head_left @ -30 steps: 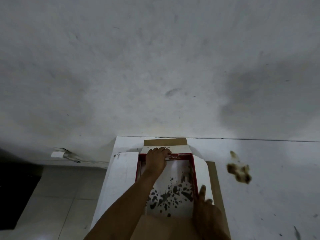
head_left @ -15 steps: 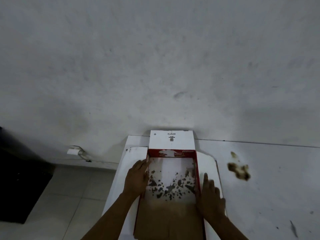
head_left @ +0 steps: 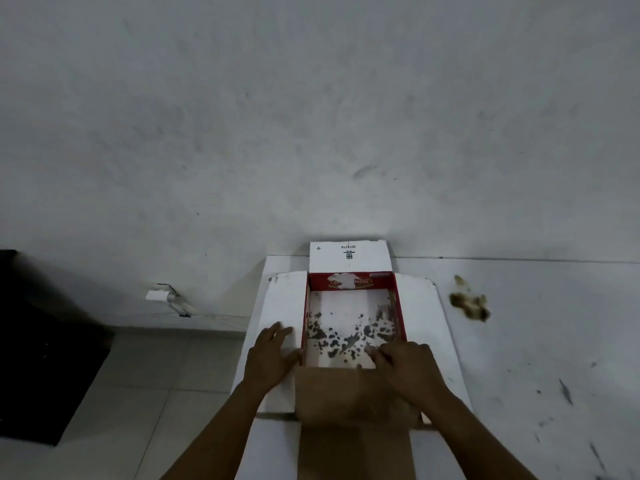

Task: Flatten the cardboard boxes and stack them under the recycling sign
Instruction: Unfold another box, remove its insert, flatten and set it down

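A cardboard box [head_left: 349,308] with red inner walls and a white, dark-spotted bottom lies opened out on a white table [head_left: 519,341]. Its white side flaps [head_left: 284,306] spread flat left and right, a white far flap [head_left: 349,256] leans at the wall, and a brown near flap [head_left: 353,403] points toward me. My left hand [head_left: 273,351] lies flat, fingers apart, on the left flap beside the red wall. My right hand [head_left: 405,362] presses palm-down on the box's near right corner, over the brown flap.
A grey wall [head_left: 311,116] rises right behind the table. A brown stain [head_left: 469,303] marks the table to the right of the box. Left of the table is tiled floor [head_left: 138,393], a dark object [head_left: 38,358], and a white plug with cable [head_left: 159,294] at the wall's foot.
My left hand came out of the box's far end onto the left flap. My right hand shifted left onto the near right corner. The far flap swung up white against the wall.
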